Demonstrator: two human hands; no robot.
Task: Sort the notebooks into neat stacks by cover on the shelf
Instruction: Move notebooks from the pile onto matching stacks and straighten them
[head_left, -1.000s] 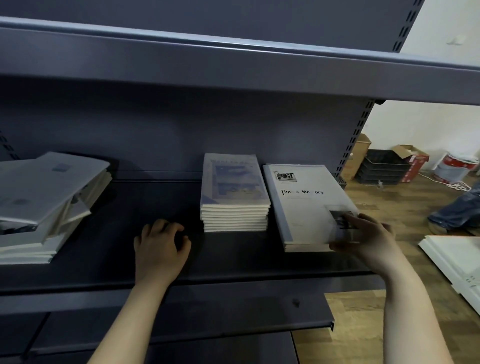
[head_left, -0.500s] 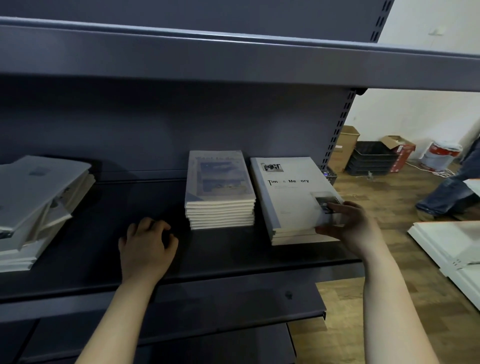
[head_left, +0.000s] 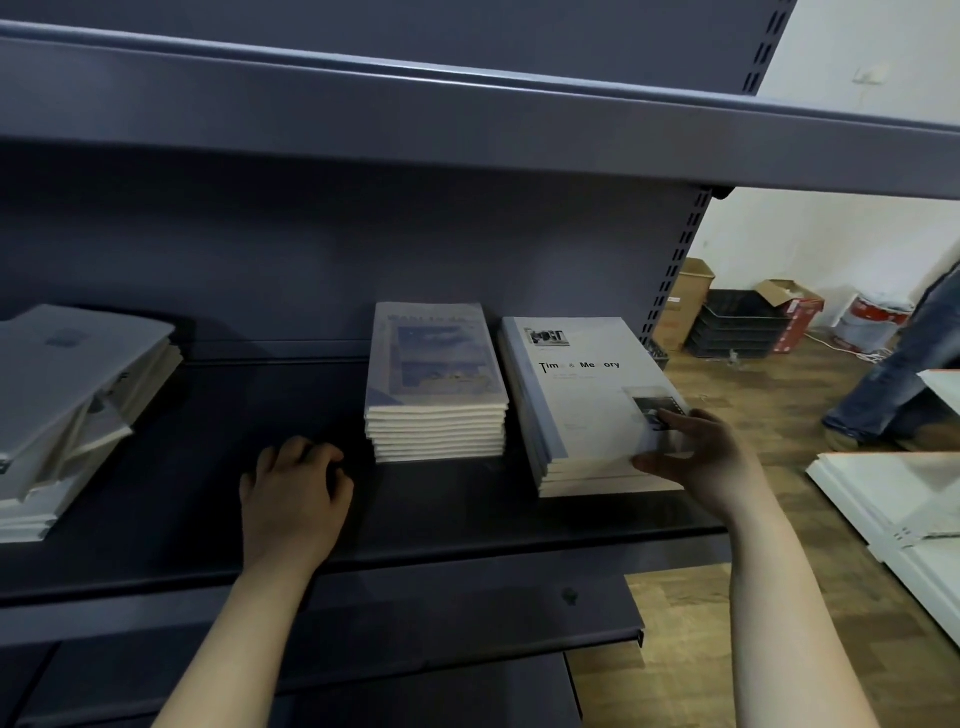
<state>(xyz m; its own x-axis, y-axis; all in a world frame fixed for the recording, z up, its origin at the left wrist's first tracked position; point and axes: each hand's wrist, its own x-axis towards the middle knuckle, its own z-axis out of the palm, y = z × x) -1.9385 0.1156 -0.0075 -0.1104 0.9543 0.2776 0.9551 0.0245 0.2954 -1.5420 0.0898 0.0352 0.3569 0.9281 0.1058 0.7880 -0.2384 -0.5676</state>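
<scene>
Left hand (head_left: 296, 488), nearest at about 7 o'clock, rests knuckles-up on the bare dark shelf (head_left: 182, 467), fingers loosely bent and holding nothing. At about 4 o'clock the right hand (head_left: 696, 462) grips the near right corner of the top notebook (head_left: 582, 405) on the Time & Memory stack (head_left: 597, 480). Its fingers lie over the small photo on the cover and its thumb sits against the front edge, apparently squaring it up.

Just left of that stack, around the centre, stands the blue-picture stack (head_left: 436, 384), its edges already flush. The two stacks are near each other but apart.

Out at 9 o'clock the loose pile (head_left: 67, 405) is plainly unsorted: covers are splayed and tilted and some notebooks slip out sideways.

By my reading the task is partly done. Two covers are grouped neatly, and the pile at 9 o'clock is left to split and straighten.

Beyond the shelf, white panels (head_left: 893, 499) lie on the wooden floor at 3 o'clock. Farther off toward 2 o'clock are black crates (head_left: 737, 325), cardboard boxes (head_left: 685, 301) and a leg in jeans (head_left: 893, 384).
</scene>
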